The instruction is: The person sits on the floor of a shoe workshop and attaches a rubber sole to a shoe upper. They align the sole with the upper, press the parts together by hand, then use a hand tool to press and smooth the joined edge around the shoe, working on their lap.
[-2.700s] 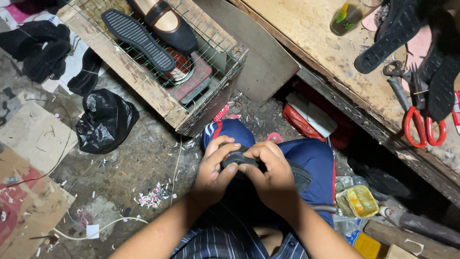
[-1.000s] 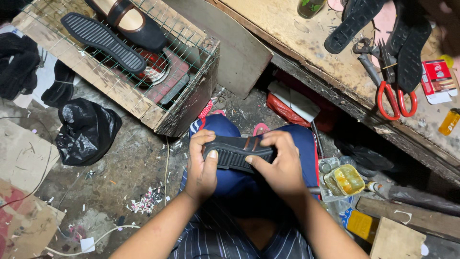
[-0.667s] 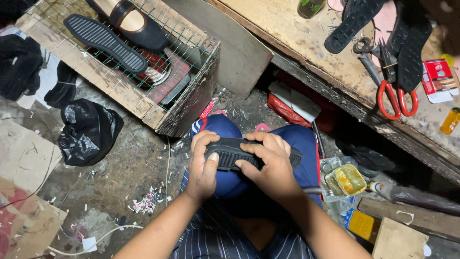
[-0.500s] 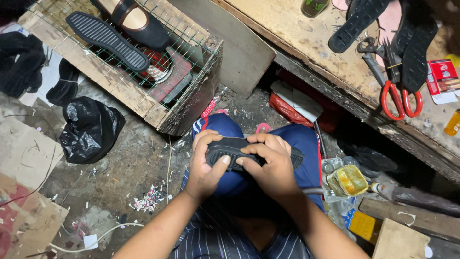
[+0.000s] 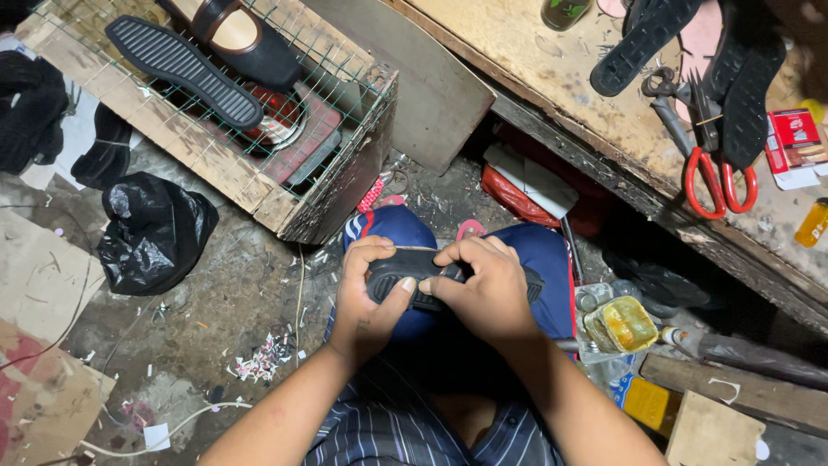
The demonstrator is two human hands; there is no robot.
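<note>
You're holding a black sole (image 5: 414, 278) over your lap, both hands on it at once. Its long axis is running left-right across your knees (image 5: 535, 259), roughly level, w/ the ribbed tread facing up toward you. Your left hand (image 5: 366, 298) is clamped on the left end, thumb lying across the top, fingers curling under. Your right hand (image 5: 487, 289) is gripping from the other side, covering the middle and right part, fingertips pressing down near the centre just beside the left thumb. So the two hands are touching or nearly touching in the middle; only a short strip of sole is showing between them, plus a bit of the right end poking out past your right knuckles.

Neither hand is nearer: the sole is sitting between both, close to your body and above the blue trousers.

Around you: a wooden crate (image 5: 250, 185) w/ wire mesh is sitting ahead-left on the floor, w/ another black sole (image 5: 181, 69) and a shoe (image 5: 233, 39) on top. A black bag (image 5: 151, 233) is lying left of your knee. The counter (image 5: 552, 78) is running along the upper right, w/ red-handled scissors (image 5: 711, 164) and more soles (image 5: 647, 39) on it. A yellow tub (image 5: 621, 324) is sitting just right of your right leg.
</note>
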